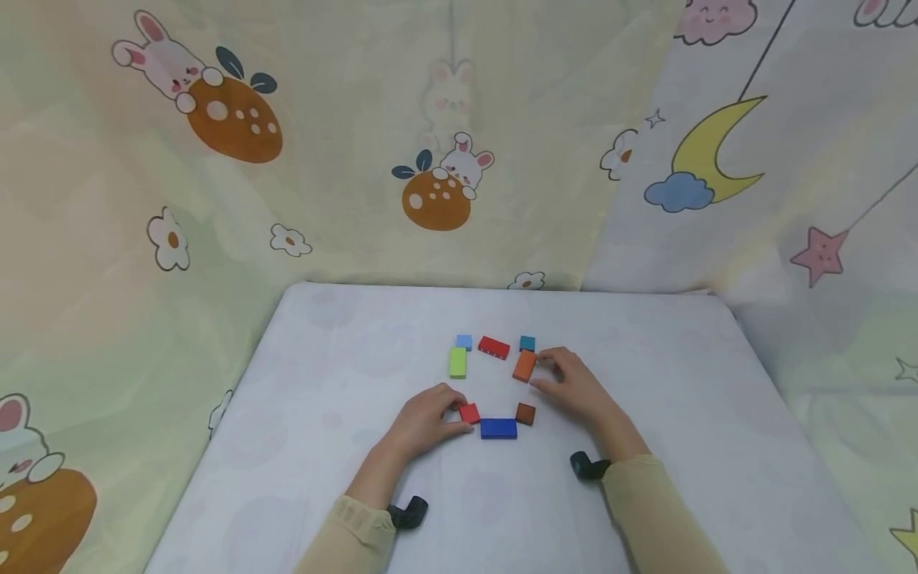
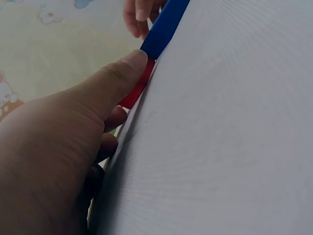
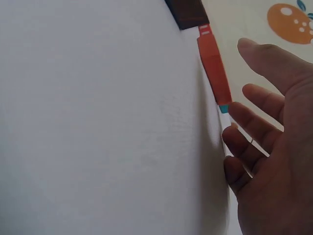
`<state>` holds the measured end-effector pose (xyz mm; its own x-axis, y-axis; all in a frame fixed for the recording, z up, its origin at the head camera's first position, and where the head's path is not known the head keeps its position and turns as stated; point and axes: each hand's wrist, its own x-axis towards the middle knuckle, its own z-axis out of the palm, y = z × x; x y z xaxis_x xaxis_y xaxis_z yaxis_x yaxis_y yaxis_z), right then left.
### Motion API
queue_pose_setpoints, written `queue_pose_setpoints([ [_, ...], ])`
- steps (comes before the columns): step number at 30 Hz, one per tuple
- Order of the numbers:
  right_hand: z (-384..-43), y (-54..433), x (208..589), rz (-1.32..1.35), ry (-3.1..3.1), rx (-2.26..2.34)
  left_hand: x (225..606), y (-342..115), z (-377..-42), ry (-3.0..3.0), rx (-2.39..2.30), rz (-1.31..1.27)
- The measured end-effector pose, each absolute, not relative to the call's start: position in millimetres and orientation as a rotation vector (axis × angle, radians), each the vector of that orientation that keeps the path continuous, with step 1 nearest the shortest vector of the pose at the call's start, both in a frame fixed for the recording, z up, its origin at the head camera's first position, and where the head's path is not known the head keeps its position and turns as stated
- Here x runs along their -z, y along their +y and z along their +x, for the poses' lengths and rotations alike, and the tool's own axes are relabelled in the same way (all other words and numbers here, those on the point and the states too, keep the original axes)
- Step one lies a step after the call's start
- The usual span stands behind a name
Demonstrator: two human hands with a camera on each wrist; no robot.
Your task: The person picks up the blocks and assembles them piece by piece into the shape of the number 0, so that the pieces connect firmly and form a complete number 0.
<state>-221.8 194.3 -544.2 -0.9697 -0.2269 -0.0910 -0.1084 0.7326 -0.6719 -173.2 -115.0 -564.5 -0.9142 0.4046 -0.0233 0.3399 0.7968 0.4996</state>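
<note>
Low on the table, my left hand (image 1: 426, 421) pinches a small red square block (image 1: 469, 413) between thumb and fingers. In the left wrist view, the thumb lies along this red block (image 2: 138, 87), beside the end of a long blue block (image 2: 164, 29). My right hand (image 1: 576, 387) is held with its fingers loosely spread, just right of an orange block (image 1: 524, 366). Its thumb and fingers stand apart with nothing between them in the right wrist view. A small teal block (image 1: 527, 344) sits behind the orange one, and a brown square block (image 1: 526, 414) lies nearer the front.
At the back lie a tilted red oblong block (image 1: 494, 347) with pale dots and a light blue square (image 1: 464, 342). A lime green block (image 1: 457, 363) touches the light blue one. All rest on a white-covered table (image 1: 323, 351), with a printed cloth (image 1: 344, 96) behind it.
</note>
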Motion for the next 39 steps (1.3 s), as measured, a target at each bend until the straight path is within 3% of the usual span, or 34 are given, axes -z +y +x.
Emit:
queue_pose_setpoints([
  [14, -249, 191, 549, -0.34, 2.755, 0.939, 565, -115, -174, 2.864, -0.736, 0.602],
  [39, -240, 193, 545, -0.298, 2.701, 0.931, 564, -115, -174, 2.857, -0.746, 0.601],
])
